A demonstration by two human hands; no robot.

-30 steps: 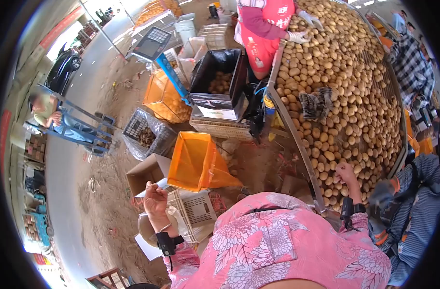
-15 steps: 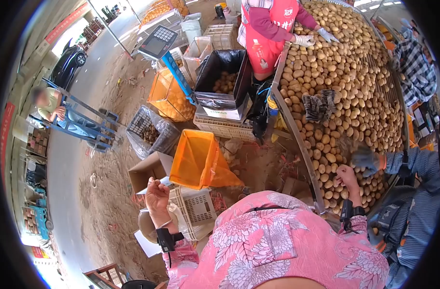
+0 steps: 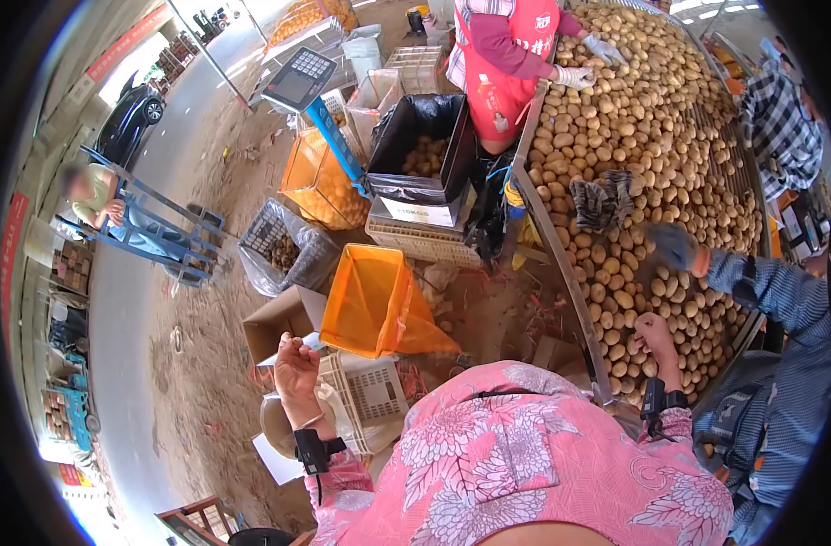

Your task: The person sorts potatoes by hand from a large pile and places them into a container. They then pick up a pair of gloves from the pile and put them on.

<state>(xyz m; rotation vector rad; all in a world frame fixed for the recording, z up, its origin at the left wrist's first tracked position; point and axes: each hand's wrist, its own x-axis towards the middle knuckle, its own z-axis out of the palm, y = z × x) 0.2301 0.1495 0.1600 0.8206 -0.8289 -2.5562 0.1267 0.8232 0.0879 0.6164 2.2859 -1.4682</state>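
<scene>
My left hand [image 3: 297, 369] is raised above a cream plastic crate [image 3: 374, 400], near an open cardboard box [image 3: 285, 320]. Its fingers are curled in, and no object shows in them. Over the near end of a sloping table heaped with potatoes [image 3: 615, 264], my right hand [image 3: 654, 335] is low among them, back upward. Those fingers are curled down, so whether a potato is inside is hidden. Just beyond it, a co-worker's grey-gloved hand [image 3: 673, 246] reaches across the potatoes. A dark striped pair of gloves [image 3: 602, 200] lies on the heap.
An orange mesh bag [image 3: 370, 300] stands open over a frame, left of the table's metal rim [image 3: 561, 246]. Behind it are a black-lined box [image 3: 415, 146] with potatoes and a scale display [image 3: 299, 79]. A co-worker in a red apron [image 3: 497, 82] works at the far left side.
The nearby co-worker's grey-gloved hand has moved up the heap, away from my right hand, uncovering potatoes. The red-aproned co-worker's hands have shifted slightly. My own hands have barely moved.
</scene>
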